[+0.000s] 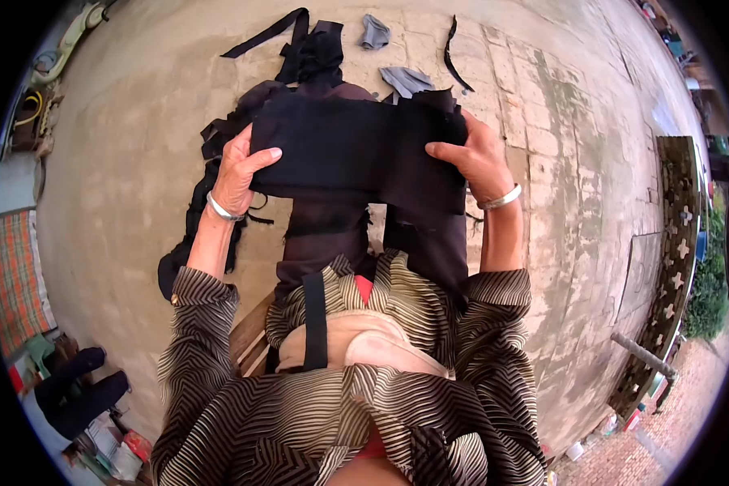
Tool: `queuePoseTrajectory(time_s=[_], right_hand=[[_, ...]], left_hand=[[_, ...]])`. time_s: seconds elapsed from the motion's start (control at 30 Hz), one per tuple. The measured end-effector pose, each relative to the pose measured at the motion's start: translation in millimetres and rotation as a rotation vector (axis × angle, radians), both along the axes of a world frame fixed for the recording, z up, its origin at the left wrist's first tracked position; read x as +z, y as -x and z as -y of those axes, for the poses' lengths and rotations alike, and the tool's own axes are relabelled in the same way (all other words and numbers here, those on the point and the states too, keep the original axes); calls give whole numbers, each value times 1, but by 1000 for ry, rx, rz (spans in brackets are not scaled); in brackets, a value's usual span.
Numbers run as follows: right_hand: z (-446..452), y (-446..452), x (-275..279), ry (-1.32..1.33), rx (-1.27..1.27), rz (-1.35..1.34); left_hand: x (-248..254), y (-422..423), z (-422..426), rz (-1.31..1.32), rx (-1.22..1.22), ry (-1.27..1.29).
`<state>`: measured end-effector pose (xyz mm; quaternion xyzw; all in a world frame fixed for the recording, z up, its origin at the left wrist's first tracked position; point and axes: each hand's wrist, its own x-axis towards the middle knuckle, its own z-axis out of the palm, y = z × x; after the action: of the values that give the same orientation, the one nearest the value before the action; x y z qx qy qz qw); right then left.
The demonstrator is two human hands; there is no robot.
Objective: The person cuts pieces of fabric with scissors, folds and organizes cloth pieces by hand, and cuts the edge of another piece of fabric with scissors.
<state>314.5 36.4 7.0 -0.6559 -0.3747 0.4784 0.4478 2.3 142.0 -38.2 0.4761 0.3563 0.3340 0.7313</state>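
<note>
A wide piece of black cloth is stretched between my two hands above my lap. My left hand grips its left edge, thumb on top and fingers behind. At the right edge my right hand holds it the same way, where a darker brown-black part overlaps. Beyond the cloth lies a heap of black fabric with a long strip running off it. More black fabric trails down beside my left wrist. A beige pad rests on my lap.
Grey cloth scraps and a thin black strip lie on the concrete ground. A checked cloth and dark garments are at the left. A low patterned wall stands at the right, near a pole.
</note>
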Motion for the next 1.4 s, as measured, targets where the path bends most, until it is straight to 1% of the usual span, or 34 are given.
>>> queuePoseTrajectory(time_s=[0.03, 0.07, 0.1, 0.13, 0.2, 0.23, 0.27, 0.33, 0.43, 0.57, 0.63, 0.67, 0.73, 0.77, 0.83, 0.87, 0.93, 0.97, 1.07, 1.1, 1.2, 1.33, 1.4], right_hand=[[-1, -1, -10, 4, -8, 2], [-3, -3, -28, -55, -4, 130], [-7, -3, -32, -117, 2, 259], [-6, -3, -34, -116, -2, 260], [-3, 2, -36, -187, -17, 448], [-3, 4, -40, -292, -47, 462], [-2, 6, -39, -293, -54, 458], [-1, 8, -33, -186, -34, 597], [0, 12, -22, -139, -36, 593], [3, 6, -31, -178, -74, 591], [4, 2, -32, -199, -57, 403], [4, 2, -32, -199, -59, 398], [2, 8, -28, -344, -49, 141], [1, 11, -22, -344, -47, 136], [0, 18, -10, -258, -24, -37], [-4, 20, -16, -255, -24, -37], [-15, 22, -28, -214, 45, 208], [-17, 26, -32, -150, 0, 405], [-21, 32, -35, -106, -8, 449], [-21, 34, -35, -150, -7, 456], [-19, 33, -25, -147, -22, 495], [-18, 34, -33, -140, -28, 537], [-18, 33, -30, -102, 7, 550]], left_hand=[[2, 0, 0, -6, -3, 0], [4, -2, 0, -11, -6, -3], [8, -5, -1, -6, -14, -5], [13, -6, 0, -8, -9, -13], [23, -9, 4, -15, -11, -21], [28, -13, 5, -25, -13, -51], [33, -16, 7, -37, -17, -79], [46, -24, 11, -51, -37, -122], [61, -38, 16, -56, -82, -183], [66, -46, 18, -71, -108, -236], [61, -44, 16, -92, -93, -254], [56, -41, 15, -110, -62, -260], [52, -38, 14, -137, -30, -262], [52, -36, 14, -137, -22, -262], [50, -33, 15, -137, -15, -257], [49, -31, 15, -149, -3, -232], [45, -28, 14, -156, 4, -206], [41, -27, 14, -159, 18, -233], [40, -26, 12, -162, 21, -281], [41, -25, 13, -165, 13, -297], [43, -23, 15, -133, 17, -205], [47, -27, 15, -165, 16, -221], [58, -36, 19, -204, -43, -338]])
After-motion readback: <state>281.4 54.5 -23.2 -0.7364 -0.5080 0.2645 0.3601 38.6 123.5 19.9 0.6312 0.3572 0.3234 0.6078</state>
